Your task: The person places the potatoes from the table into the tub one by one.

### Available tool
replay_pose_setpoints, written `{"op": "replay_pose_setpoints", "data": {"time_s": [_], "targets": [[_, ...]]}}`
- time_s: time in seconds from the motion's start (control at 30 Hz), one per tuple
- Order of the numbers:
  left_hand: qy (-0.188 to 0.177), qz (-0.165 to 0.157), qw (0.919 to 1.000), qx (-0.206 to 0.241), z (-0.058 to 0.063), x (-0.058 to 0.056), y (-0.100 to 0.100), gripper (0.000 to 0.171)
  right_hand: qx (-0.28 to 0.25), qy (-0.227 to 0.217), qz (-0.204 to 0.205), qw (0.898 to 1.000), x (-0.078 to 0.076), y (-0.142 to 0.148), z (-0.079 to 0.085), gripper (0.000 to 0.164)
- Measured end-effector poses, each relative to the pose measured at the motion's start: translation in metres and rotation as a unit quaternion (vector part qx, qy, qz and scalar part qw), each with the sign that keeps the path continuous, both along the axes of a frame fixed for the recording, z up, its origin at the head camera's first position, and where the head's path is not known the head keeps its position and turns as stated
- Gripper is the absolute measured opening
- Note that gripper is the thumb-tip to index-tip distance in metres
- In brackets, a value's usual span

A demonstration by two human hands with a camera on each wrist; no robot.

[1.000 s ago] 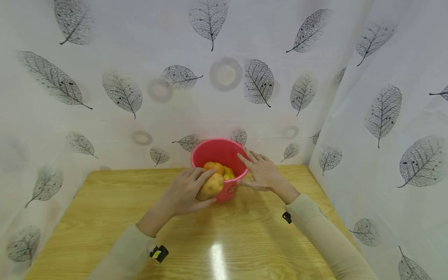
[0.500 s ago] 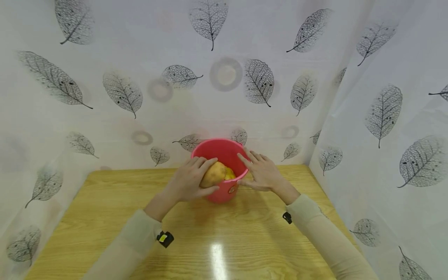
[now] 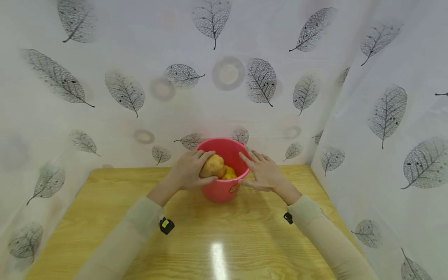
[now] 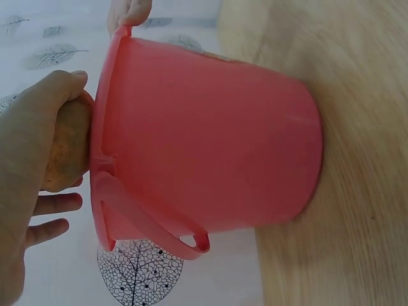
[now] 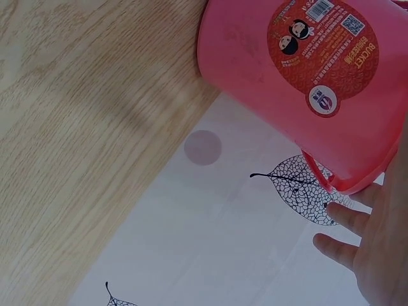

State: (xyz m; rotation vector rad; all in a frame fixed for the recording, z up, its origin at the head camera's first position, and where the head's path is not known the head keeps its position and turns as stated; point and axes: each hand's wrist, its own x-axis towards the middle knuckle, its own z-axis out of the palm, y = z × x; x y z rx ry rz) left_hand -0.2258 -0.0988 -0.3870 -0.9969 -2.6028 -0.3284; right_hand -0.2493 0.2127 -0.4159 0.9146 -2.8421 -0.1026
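Observation:
In the head view a pink bucket (image 3: 219, 190) stands upright towards the back of the table. My left hand (image 3: 189, 171) grips a brown, potato-like lump, a potato (image 3: 212, 166), at the left part of the bucket's mouth. The left wrist view shows the same potato (image 4: 69, 146) at the rim, between thumb and fingers. Deeper in the bucket lies a yellow rounded thing (image 3: 229, 173), with an orange-brown one partly hidden beside it. My right hand (image 3: 264, 173) rests at the right rim, its fingers straight and spread.
The wooden table (image 3: 196, 241) reaches back to a white curtain (image 3: 140, 93) printed with grey leaves, which also hangs along the right side. The bucket's handle (image 4: 153, 226) hangs down against its outside. A red label (image 5: 322, 51) is on the bucket's wall.
My left hand has moved up and back with the potato, from in front of the bucket to over its mouth. The right hand has stayed at the rim.

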Motion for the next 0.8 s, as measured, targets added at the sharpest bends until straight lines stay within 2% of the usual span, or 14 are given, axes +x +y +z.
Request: {"op": "replay_pose_setpoints", "data": {"time_s": [0.17, 0.33, 0.53, 0.8], "targets": [[-0.019, 0.009, 0.9997, -0.008, 0.001, -0.007, 0.002, 0.079, 0.003, 0.006, 0.001, 1.0, -0.001, 0.0, -0.001, 0.1], [-0.041, 0.019, 0.9989, -0.011, 0.0, -0.018, 0.005, 0.079, 0.002, 0.006, 0.005, 1.0, -0.003, -0.001, -0.002, 0.101], [-0.058, 0.026, 0.9965, -0.055, 0.002, -0.031, 0.011, 0.081, 0.002, 0.003, 0.004, 1.0, -0.004, -0.002, -0.001, 0.102], [-0.098, 0.023, 0.9882, -0.116, 0.004, -0.04, 0.027, 0.082, 0.001, 0.004, 0.001, 1.0, -0.002, 0.0, -0.002, 0.101]]}}
